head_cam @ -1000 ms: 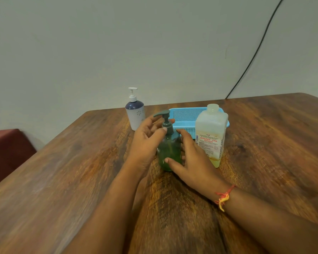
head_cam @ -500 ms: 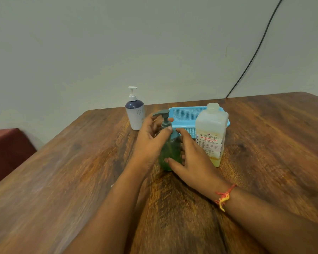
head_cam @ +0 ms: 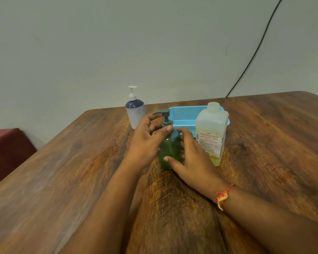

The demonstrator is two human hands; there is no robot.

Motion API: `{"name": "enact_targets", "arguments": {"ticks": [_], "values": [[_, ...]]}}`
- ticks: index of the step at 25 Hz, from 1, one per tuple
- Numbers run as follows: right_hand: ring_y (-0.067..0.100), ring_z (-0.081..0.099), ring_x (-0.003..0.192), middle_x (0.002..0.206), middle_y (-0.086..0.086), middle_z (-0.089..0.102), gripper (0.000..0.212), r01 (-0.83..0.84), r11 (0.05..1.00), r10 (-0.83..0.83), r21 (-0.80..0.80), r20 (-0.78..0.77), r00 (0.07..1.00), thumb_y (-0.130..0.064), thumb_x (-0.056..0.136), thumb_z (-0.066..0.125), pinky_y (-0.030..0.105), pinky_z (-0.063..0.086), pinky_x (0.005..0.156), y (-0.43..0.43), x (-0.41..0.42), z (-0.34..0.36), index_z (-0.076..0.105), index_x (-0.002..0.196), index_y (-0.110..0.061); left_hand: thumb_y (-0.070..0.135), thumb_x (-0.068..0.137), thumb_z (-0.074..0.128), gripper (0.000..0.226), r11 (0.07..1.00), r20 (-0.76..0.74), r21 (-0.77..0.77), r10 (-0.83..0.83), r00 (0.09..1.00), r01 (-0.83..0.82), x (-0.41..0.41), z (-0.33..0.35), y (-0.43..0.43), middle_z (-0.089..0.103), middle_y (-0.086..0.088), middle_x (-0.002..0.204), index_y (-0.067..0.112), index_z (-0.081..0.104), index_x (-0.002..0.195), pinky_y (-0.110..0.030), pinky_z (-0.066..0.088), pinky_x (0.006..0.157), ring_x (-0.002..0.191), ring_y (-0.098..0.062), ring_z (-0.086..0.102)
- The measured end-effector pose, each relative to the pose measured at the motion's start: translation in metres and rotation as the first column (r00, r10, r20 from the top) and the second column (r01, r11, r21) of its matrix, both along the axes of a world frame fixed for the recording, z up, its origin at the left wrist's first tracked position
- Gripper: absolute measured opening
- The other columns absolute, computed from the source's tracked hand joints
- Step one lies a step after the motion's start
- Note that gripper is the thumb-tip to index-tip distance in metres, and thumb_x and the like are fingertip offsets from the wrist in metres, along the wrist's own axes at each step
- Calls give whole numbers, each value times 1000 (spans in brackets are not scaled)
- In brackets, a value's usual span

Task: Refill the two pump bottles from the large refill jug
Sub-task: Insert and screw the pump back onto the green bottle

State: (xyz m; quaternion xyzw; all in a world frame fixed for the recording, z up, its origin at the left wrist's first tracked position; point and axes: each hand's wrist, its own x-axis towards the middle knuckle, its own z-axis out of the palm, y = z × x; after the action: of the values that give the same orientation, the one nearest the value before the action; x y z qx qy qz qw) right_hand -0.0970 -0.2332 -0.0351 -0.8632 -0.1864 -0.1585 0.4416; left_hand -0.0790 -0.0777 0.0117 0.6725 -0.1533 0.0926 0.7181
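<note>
White-and-navy pump bottle (head_cam: pixel 135 114): upright, far side of bench (head_cam: pixel 62 171), untouched.
Left hand (head_cam: pixel 145 145): fingers (head_cam: pixel 151 117) curled round the pump neck of the green pump bottle (head_cam: pixel 170 149), which stands upright mid-bench.
Right hand (head_cam: pixel 193 162): fingers wrapped round the bottle's body.
Blue basket (head_cam: pixel 184 114): behind.
Refill jug (head_cam: pixel 212 132): upright, just right of that hand, yellowish liquid low inside.

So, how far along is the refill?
Done: nothing clearly; both pumps are on and the jug stands upright, with little liquid at its bottom. In hand: the right grip steadies the green bottle while the left grip holds its pump collar. Left: pouring, and the white bottle, untouched.
</note>
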Motion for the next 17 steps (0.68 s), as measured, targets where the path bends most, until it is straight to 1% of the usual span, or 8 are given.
{"name": "enact_targets", "arguments": {"ticks": [3,5,7,10,11,13,15,17], "values": [[20,46,140,156,2,41,87,7,1000,-7,4,-7,1000,-40,90,74,42,52,105,0,0,2,17,155,-32,20,93,70,40,1000,-20,15,-27,999,27,3,0,1,75,-4,124,19,57,130,-37,60,95,120,-19,69],[20,46,140,156,2,41,87,12,1000,-12,-2,-1,1000,-40,90,74,40,51,106,0,-1,2,17,155,-31,18,95,68,38,999,-17,18,-36,999,37,4,-1,1,74,-4,126,19,56,131,-38,60,95,121,-18,69],[20,48,138,156,3,42,88,21,999,-21,-46,12,1000,-43,91,72,38,52,105,0,-2,2,15,156,-29,19,95,68,36,1000,1,19,-22,1000,22,4,-3,1,75,-2,125,21,57,130,-34,61,92,120,-15,69],[21,52,135,155,4,45,90,76,985,-70,-157,42,997,-56,93,63,35,51,104,-5,-6,8,9,159,-26,24,94,70,38,998,50,37,41,998,-43,1,-5,-3,76,0,122,22,58,130,-31,61,91,118,-12,70],[20,55,131,152,4,49,86,103,979,-90,-176,80,993,-60,93,59,35,53,101,-9,-8,12,14,158,-25,22,95,70,38,997,65,41,64,996,-67,1,-6,-4,75,-1,122,19,58,131,-32,61,91,117,-13,70],[15,63,116,136,0,61,69,137,979,-104,-152,210,972,-61,94,54,35,59,89,-15,-13,21,35,150,-25,22,96,70,37,992,96,67,100,990,-107,0,-8,-5,74,1,123,17,60,132,-32,60,93,117,-12,69],[11,64,103,120,-4,66,51,193,977,-146,-92,372,917,-56,96,54,28,60,76,-20,-18,27,51,135,-23,33,91,74,41,982,111,153,94,989,-110,-2,-10,-3,73,12,121,23,63,129,-27,59,93,115,-4,68],[14,58,104,115,-1,62,43,304,952,-240,-36,529,814,-51,96,57,26,54,76,-28,-18,33,54,125,-21,51,78,82,53,963,79,261,45,996,-64,-5,-11,1,70,27,117,34,63,124,-21,59,89,111,6,65]]}}
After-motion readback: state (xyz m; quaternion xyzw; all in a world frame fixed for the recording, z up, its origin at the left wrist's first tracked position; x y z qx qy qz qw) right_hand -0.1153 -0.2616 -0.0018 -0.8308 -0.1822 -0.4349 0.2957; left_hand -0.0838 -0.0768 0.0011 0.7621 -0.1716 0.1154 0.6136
